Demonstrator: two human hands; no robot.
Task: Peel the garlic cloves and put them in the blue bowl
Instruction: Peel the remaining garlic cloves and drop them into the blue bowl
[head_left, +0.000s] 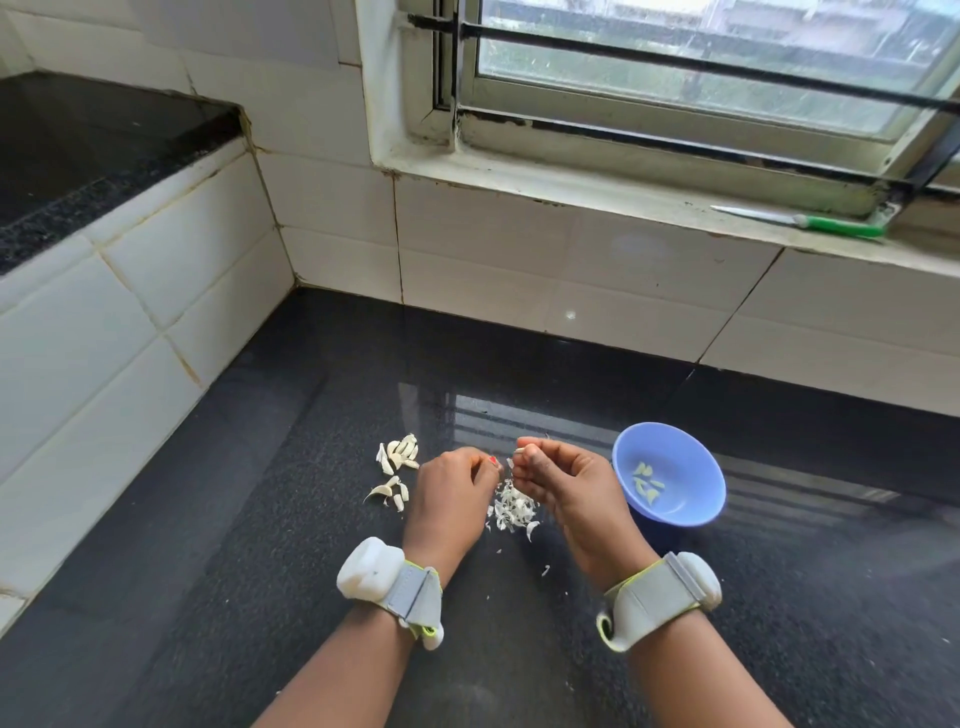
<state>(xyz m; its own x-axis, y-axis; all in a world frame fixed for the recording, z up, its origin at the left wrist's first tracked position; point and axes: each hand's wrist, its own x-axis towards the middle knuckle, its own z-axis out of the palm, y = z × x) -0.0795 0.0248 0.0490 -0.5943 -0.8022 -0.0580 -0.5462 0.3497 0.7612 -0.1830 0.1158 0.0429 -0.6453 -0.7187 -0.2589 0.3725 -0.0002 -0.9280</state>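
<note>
At the fingertips: a garlic clove (519, 451), small and pale, sits pinched in the right hand (563, 480), just a sliver of it showing above the curled fingers.
Right hand: fingers folded in tight round that clove, held above the table, knuckles turned toward the blue bowl.
Left hand (451, 491): right alongside, fingers curled, thumb and fingertip reaching across to the clove; whether it truly grips the skin or only touches it, I cannot tell from here.
Peelings (511, 509): a loose heap of white, papery shreds directly under the two hands, with a few stray flakes nearer the wrists.
Unpeeled cloves (397, 460): off to the left of the hands, two little clusters of cream-coloured, curved cloves, skins on, lying on the table and clear of the peel heap.
Blue bowl (691, 467): to the right of the right hand, close by but not touching it, upright on the table.
Peeled cloves (645, 483): a handful in the bottom of the bowl, smooth, yellowish-green against the blue.
Table (311, 545): dark speckled stone, glossy, reflecting the window bars.
Wristbands (410, 597): grey straps with white units, one on each wrist.
Window sill (571, 195): above the white tiles, a green-handled knife (810, 222) lying flat at its right end, well apart from the work.
</note>
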